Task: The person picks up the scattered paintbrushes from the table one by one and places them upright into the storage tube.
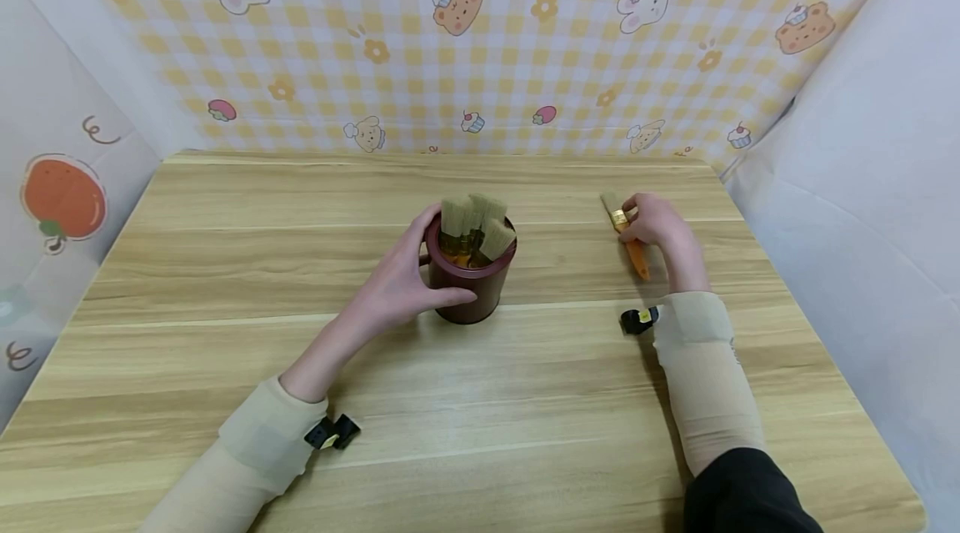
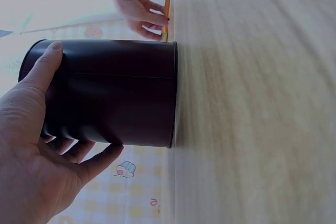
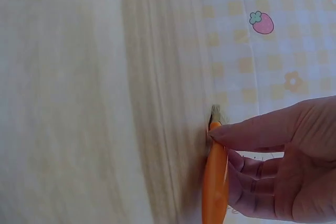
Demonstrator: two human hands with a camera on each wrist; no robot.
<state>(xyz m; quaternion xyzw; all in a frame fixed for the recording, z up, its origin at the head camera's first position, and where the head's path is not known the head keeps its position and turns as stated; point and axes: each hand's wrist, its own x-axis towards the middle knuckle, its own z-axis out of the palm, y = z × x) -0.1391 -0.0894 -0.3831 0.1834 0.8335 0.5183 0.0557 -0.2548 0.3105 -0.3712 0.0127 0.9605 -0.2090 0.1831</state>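
A dark brown cylindrical pot (image 1: pixel 468 299) stands upright near the middle of the table, with several paintbrushes (image 1: pixel 480 216) in it, bristles up. My left hand (image 1: pixel 393 274) grips the pot from its left side, thumb across the front and fingers around the back; the left wrist view shows its smooth wall (image 2: pixel 115 93) between thumb and fingers. Over at the right, my right hand (image 1: pixel 660 228) pinches a paintbrush with an orange handle (image 1: pixel 637 258) between thumb and fingers. That brush's pale bristles (image 1: pixel 609 201) point toward the back. In the right wrist view the orange handle (image 3: pixel 215 187) lies close over the tabletop.
The wood-grain table (image 1: pixel 450 433) ends at a yellow checked cloth (image 1: pixel 510 66) hung behind it. White cloth (image 1: pixel 862 141) hangs at the right side, and a printed white cloth (image 1: pixel 60 283) at the left.
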